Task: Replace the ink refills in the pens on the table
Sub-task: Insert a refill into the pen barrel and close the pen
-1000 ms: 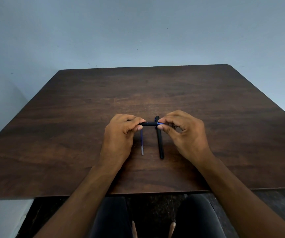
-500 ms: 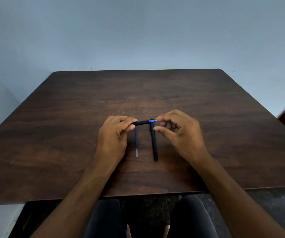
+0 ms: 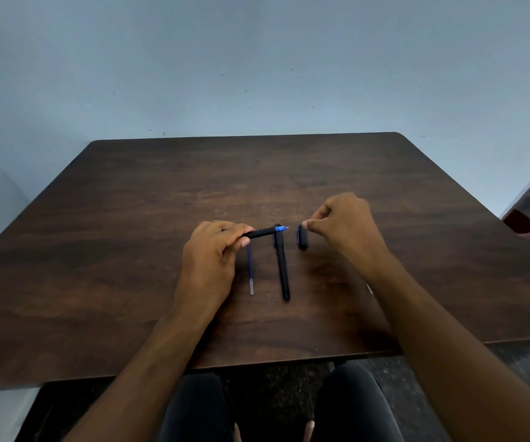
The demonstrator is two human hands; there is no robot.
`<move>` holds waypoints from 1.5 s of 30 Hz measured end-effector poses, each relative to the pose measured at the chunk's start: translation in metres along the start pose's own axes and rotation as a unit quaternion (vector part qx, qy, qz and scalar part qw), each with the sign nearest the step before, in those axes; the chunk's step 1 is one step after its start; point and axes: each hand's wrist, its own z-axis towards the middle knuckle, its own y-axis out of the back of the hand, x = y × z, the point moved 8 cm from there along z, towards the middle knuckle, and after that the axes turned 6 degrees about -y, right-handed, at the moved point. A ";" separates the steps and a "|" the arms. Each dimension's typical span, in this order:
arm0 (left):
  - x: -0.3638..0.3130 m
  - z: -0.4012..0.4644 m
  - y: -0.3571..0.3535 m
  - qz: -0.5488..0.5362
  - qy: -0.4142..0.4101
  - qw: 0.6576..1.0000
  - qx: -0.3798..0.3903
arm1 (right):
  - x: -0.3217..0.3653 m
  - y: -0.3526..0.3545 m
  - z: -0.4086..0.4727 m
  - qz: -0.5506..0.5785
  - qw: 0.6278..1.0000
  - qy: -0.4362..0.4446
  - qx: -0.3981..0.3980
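Left hand [image 3: 207, 253]: we've got the uncapped pen [image 3: 262, 233] pinched between thumb and curled fingers [image 3: 241, 232], held just above the table [image 3: 129, 250].
Pen axis: runs sideways out of our left fingers, blue tip toward the right hand.
Right hand [image 3: 343, 224]: fingers curled, tips pinching the cap [image 3: 302, 238] by its top; the cap hangs down right at the table, can't say if it's touching.
Gap: cap sits just past the pen tip, apart from it, so we'd guess the right hand is nearer for unscrewing the tip end.
Second pen [image 3: 282, 266]: lying on the table under the held pen's tip, long axis pointing back at us.
Refill [image 3: 250, 269]: loose, just beside our left fingers, parallel to the second pen.
Writing: no brand or label we can read.
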 end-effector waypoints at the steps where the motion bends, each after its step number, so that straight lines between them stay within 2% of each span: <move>1: 0.000 0.000 0.000 -0.005 0.001 1.000 -0.002 | 0.004 -0.005 0.001 -0.014 1.000 -0.014 0.019; 7: 0.002 -0.001 0.000 -0.013 0.005 1.000 -0.002 | 0.011 -0.029 -0.001 -0.100 0.986 -0.081 0.105; 11: 0.002 0.000 -0.001 -0.012 0.003 1.000 -0.002 | 0.008 -0.033 0.002 -0.093 0.986 -0.086 0.110; 14: 0.001 -0.001 -0.001 -0.009 0.000 1.000 -0.005 | 0.001 -0.029 0.003 -0.019 0.993 -0.074 0.094; 17: 0.002 -0.001 0.000 -0.008 0.006 1.000 -0.006 | -0.005 -0.017 0.000 0.156 0.986 -0.035 0.045; 20: 0.003 -0.001 -0.001 -0.003 0.006 1.000 -0.004 | -0.013 -0.014 -0.011 0.369 0.928 -0.030 0.049; 24: 0.002 -0.002 -0.001 0.001 -0.002 1.000 -0.003 | -0.014 -0.020 -0.027 0.484 0.871 -0.015 0.080; 27: 0.002 -0.002 -0.002 0.005 -0.001 1.000 -0.002 | -0.012 -0.026 -0.034 0.516 0.852 -0.010 0.087; 38: 0.000 -0.001 0.001 0.008 -0.004 1.000 -0.014 | -0.015 -0.030 -0.037 0.526 0.847 -0.025 0.074; 45: 0.002 -0.001 0.001 0.005 0.008 1.000 -0.008 | -0.017 -0.026 -0.041 0.555 0.829 -0.022 0.065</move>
